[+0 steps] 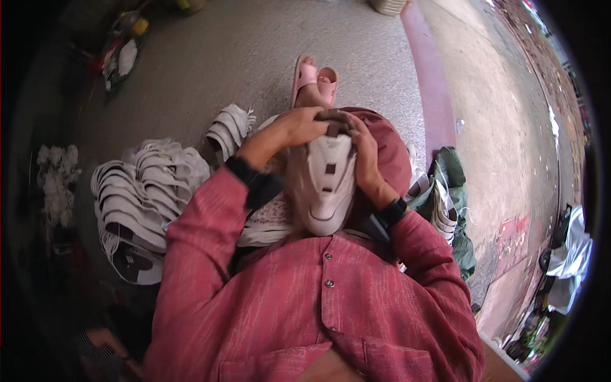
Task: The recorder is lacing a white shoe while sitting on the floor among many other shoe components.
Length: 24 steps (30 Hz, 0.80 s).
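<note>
A white shoe upper [329, 181] lies over my lap with its rounded toe pointing at my body. Its front carries a column of small dark openings, and a brownish-grey lining shows at the collar. My left hand [300, 127] grips the collar from the left, fingers curled over the edge. On the other side, my right hand [366, 156] holds the collar's right edge, its thumb and fingers partly hidden by the upper. More pale material [267, 234] lies on my lap beneath my left forearm.
Stacked white uppers [121, 200] sit on the floor at the left, with a smaller stack [229, 130] closer to my knees. At the right are a green cloth or bag [449, 169] and more white pieces [443, 216]. Pink sandals [307, 75] are on my feet ahead.
</note>
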Each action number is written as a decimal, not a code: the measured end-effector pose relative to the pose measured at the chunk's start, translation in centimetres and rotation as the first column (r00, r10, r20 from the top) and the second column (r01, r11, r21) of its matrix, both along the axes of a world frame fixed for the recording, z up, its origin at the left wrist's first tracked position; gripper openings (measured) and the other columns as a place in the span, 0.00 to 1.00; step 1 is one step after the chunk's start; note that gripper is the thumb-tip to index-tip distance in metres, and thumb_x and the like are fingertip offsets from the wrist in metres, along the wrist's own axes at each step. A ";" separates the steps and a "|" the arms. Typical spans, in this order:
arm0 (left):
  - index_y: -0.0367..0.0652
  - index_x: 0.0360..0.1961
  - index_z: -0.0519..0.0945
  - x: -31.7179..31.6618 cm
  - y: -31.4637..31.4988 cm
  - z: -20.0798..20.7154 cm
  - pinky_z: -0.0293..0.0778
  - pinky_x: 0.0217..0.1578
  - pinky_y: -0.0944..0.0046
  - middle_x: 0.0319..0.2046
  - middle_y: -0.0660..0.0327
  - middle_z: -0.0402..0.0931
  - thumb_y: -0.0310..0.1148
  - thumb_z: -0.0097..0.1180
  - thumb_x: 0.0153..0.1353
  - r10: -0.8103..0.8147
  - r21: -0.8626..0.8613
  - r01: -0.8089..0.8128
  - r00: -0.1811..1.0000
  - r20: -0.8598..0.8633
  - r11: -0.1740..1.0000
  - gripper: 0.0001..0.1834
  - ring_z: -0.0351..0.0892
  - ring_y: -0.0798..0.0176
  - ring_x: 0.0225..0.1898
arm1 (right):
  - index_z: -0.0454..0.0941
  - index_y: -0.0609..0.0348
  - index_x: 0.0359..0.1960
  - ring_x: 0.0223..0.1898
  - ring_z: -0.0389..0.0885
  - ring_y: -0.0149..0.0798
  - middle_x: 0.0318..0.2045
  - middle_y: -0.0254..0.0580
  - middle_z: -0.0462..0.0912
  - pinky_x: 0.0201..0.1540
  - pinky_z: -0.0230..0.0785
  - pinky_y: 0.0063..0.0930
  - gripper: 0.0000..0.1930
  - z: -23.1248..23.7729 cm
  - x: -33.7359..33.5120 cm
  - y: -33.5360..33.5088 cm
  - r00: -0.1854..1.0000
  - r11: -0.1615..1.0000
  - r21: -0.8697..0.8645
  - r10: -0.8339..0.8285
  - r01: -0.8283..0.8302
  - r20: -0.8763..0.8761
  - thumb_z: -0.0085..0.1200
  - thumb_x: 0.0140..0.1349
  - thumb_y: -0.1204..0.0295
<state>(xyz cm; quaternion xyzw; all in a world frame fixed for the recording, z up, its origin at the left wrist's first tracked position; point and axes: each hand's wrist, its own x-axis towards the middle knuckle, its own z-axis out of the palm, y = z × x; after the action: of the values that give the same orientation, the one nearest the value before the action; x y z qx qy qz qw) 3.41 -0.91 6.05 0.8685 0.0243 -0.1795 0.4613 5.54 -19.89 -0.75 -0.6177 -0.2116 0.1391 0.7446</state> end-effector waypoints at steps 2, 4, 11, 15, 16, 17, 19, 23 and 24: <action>0.37 0.54 0.77 0.5 -0.2 0.6 0.69 0.52 0.65 0.46 0.53 0.80 0.46 0.59 0.58 -0.025 -0.064 0.023 0.999 -0.036 0.998 0.28 0.77 0.61 0.49 | 0.70 0.70 0.57 0.57 0.70 0.39 0.54 0.47 0.75 0.63 0.57 0.28 0.25 -0.2 0.5 0.2 0.990 0.999 0.030 0.040 -0.036 -0.137 0.36 0.60 0.68; 0.39 0.53 0.77 -0.5 -0.6 0.7 0.69 0.52 0.67 0.47 0.56 0.79 0.45 0.57 0.60 0.026 -0.252 -0.047 0.996 -0.087 0.966 0.26 0.76 0.64 0.49 | 0.70 0.70 0.57 0.57 0.70 0.38 0.54 0.46 0.76 0.63 0.57 0.28 0.25 -0.4 0.1 0.2 0.987 0.997 0.057 0.068 -0.060 -0.146 0.36 0.61 0.68; 0.36 0.62 0.66 -6.1 -1.9 -0.6 0.61 0.59 0.67 0.54 0.56 0.71 0.49 0.51 0.67 0.261 -0.641 -0.109 0.954 0.147 0.760 0.31 0.68 0.64 0.57 | 0.68 0.69 0.59 0.53 0.74 0.36 0.52 0.46 0.77 0.57 0.63 0.23 0.25 2.0 -1.4 -1.1 0.999 0.999 -0.039 0.036 -0.036 -0.002 0.34 0.60 0.74; 0.34 0.62 0.65 -9.2 -3.7 -1.1 0.60 0.61 0.63 0.55 0.52 0.69 0.45 0.51 0.65 0.363 -0.470 -0.128 0.814 0.453 0.873 0.31 0.67 0.58 0.59 | 0.69 0.66 0.59 0.52 0.74 0.36 0.51 0.45 0.78 0.57 0.64 0.25 0.26 3.9 -3.4 -0.6 0.996 0.998 -0.015 0.064 -0.063 0.070 0.34 0.57 0.81; 0.34 0.60 0.66 -10.0 -4.1 -1.7 0.60 0.61 0.61 0.54 0.50 0.69 0.43 0.51 0.65 0.408 -0.395 -0.197 0.711 0.573 0.897 0.29 0.68 0.55 0.58 | 0.69 0.66 0.59 0.52 0.74 0.36 0.51 0.45 0.78 0.57 0.64 0.25 0.26 3.8 -3.5 -0.5 0.997 0.998 -0.018 0.056 -0.056 0.061 0.34 0.57 0.81; 0.34 0.60 0.66 -10.6 -4.6 -2.7 0.59 0.62 0.57 0.56 0.46 0.68 0.39 0.48 0.65 0.402 -0.359 -0.207 0.647 0.648 0.910 0.26 0.68 0.48 0.58 | 0.69 0.66 0.59 0.52 0.74 0.36 0.50 0.45 0.78 0.57 0.64 0.25 0.26 3.7 -3.4 -0.5 0.982 0.995 -0.074 0.085 -0.074 0.169 0.34 0.57 0.80; 0.34 0.60 0.66 -10.2 -5.3 -3.3 0.59 0.62 0.56 0.56 0.46 0.68 0.39 0.47 0.66 0.432 -0.324 -0.287 0.646 0.629 0.901 0.26 0.68 0.47 0.58 | 0.70 0.68 0.57 0.52 0.75 0.36 0.47 0.46 0.80 0.58 0.64 0.26 0.24 3.0 -2.3 -0.4 0.961 0.986 -0.110 0.149 -0.126 0.235 0.34 0.58 0.80; 0.34 0.58 0.68 -7.1 -4.5 -4.8 0.61 0.60 0.56 0.53 0.43 0.71 0.40 0.43 0.68 0.512 -0.349 -0.376 0.665 0.543 0.858 0.24 0.69 0.46 0.57 | 0.72 0.70 0.55 0.51 0.75 0.36 0.47 0.46 0.80 0.59 0.62 0.27 0.23 -0.7 1.2 0.4 0.969 0.983 -0.042 0.184 -0.180 0.165 0.33 0.60 0.75; 0.34 0.58 0.68 -7.2 -4.4 -4.8 0.62 0.59 0.57 0.52 0.43 0.72 0.41 0.42 0.68 0.510 -0.327 -0.391 0.684 0.522 0.860 0.24 0.70 0.46 0.56 | 0.72 0.70 0.55 0.52 0.75 0.36 0.47 0.47 0.80 0.59 0.62 0.27 0.23 -0.8 1.0 0.5 0.975 0.981 -0.014 0.192 -0.192 0.112 0.33 0.61 0.74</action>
<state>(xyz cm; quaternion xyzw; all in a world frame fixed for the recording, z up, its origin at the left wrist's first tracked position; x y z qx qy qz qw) -3.82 -5.27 1.27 0.7987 0.0757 0.2182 0.5556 6.52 -19.40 -1.54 -0.6022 -0.3117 0.1757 0.7137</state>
